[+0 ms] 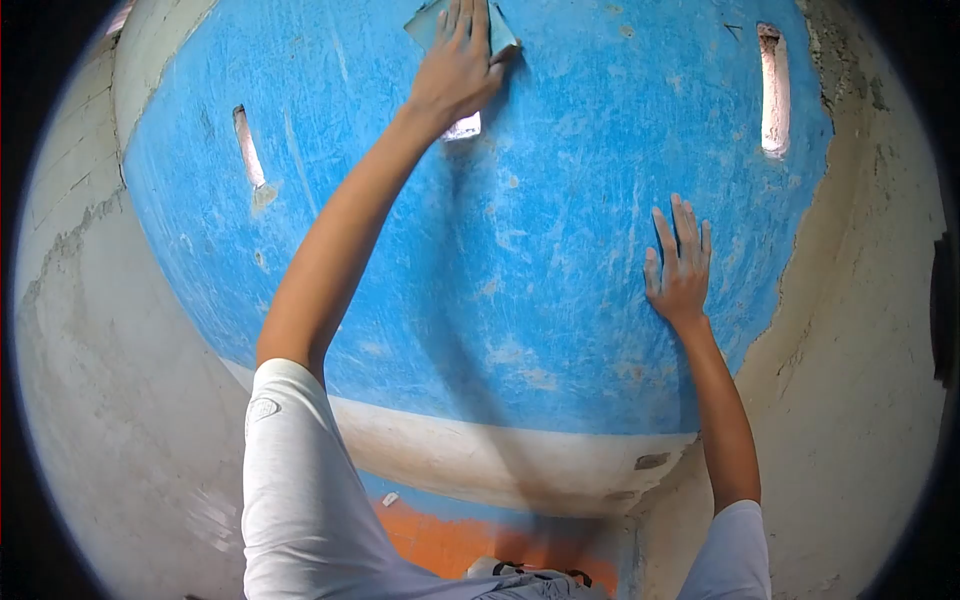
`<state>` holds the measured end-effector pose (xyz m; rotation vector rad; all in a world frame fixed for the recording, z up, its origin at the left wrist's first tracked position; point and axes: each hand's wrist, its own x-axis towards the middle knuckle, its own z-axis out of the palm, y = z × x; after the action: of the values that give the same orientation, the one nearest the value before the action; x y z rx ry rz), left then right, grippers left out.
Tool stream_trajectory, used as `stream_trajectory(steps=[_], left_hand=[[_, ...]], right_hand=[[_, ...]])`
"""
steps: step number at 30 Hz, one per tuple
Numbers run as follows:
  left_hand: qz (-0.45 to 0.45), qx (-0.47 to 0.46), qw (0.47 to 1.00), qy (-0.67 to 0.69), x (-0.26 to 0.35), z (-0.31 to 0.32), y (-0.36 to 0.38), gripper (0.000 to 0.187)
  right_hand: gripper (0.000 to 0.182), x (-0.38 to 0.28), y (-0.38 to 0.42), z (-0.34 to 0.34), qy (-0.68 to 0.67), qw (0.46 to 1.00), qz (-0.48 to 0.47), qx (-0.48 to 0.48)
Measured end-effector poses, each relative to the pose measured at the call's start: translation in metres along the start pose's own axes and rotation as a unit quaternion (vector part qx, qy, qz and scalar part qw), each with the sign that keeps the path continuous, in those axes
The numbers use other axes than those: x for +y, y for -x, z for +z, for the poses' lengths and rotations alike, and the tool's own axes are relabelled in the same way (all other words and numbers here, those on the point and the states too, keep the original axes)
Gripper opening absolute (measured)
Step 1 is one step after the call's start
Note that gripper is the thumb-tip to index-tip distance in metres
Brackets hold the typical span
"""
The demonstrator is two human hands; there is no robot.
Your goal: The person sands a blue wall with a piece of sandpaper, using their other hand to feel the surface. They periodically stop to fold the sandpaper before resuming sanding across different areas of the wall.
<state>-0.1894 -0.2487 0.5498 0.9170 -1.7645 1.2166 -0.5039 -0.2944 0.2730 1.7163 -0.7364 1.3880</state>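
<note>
Unfinished or worn building interior, a room under renovation or repainting by its look. Blue-painted wall [560, 250], scuffed and patchy, with a bare whitish band along its base and narrow vertical slots [772, 90] letting in daylight. Adjoining side walls [880, 330] of raw grey plaster, cracked at the edges; orange-painted floor strip [450, 540] below.

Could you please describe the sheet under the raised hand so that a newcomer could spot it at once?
Start at the blue wall with its three narrow slots. Follow the left hand up to the top middle, just above the middle slot. The sheet lies flat under its fingers: a thin grey-green piece, the only loose thing on the wall.
</note>
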Motion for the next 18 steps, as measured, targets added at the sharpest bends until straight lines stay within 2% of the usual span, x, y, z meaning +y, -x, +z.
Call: stream_trajectory(steps=[3,4,7,8,11,13,16,18], left_hand=[[0.060,0.002,0.998,-0.029,0.018,0.022,0.059,0.094],[0.080,-0.023,0.996,-0.021,0.025,0.017,0.072,0.091],[0.076,0.000,0.996,-0.045,0.004,0.013,0.047,0.088],[0.053,0.051,0.997,-0.034,-0.005,0.014,0.028,0.085],[0.015,0.078,0.997,0.004,0.003,0.016,0.012,0.085],[-0.018,0.022,1.000,-0.003,0.030,0.018,0.044,0.087],[0.059,-0.015,0.998,-0.011,0.040,0.020,0.075,0.090],[0.031,0.034,0.999,-0.023,0.017,0.017,0.051,0.085]], right_hand=[[0.058,0.004,0.006,0.000,0.003,1.000,-0.005,-0.003],[0.057,0.007,0.012,-0.001,0.005,1.000,-0.007,-0.007],[0.056,0.008,0.016,-0.001,0.010,1.000,-0.008,-0.003],[0.056,0.007,0.016,-0.001,0.010,1.000,-0.007,-0.003],[0.056,0.007,0.016,-0.001,0.017,1.000,-0.004,-0.006],[0.056,0.008,0.017,-0.001,0.017,1.000,-0.005,-0.006],[0.055,0.007,0.019,0.000,0.017,1.000,-0.003,-0.002],[0.055,0.008,0.018,0.000,0.019,1.000,-0.002,0.000]])
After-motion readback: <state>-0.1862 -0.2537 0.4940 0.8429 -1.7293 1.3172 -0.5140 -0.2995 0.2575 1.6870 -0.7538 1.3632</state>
